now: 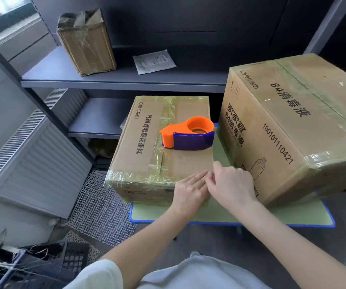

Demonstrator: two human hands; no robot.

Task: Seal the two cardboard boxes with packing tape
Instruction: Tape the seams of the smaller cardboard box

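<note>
The large box [293,126] stands just to the right of the small box [147,147], and shiny tape already crosses its top and edges. I think it waits there, close by, because its sealing is finished or almost finished. The green table [220,213] is under the small box and carries both boxes at a good working height. The small box lies with its flaps upward, so the seam can be reached, and tape strips run along this seam and around its near left corner.

The orange and purple tape dispenser [188,135] rests on top of the small box, toward its far right side. Probably it is put down there to free both hands.

The left hand [191,190] lies flat with straight fingers on the near right corner of the small box, apparently smoothing tape. The right hand [232,184] meets it there with bent fingers. I cannot tell if it pinches tape or only presses.
</note>
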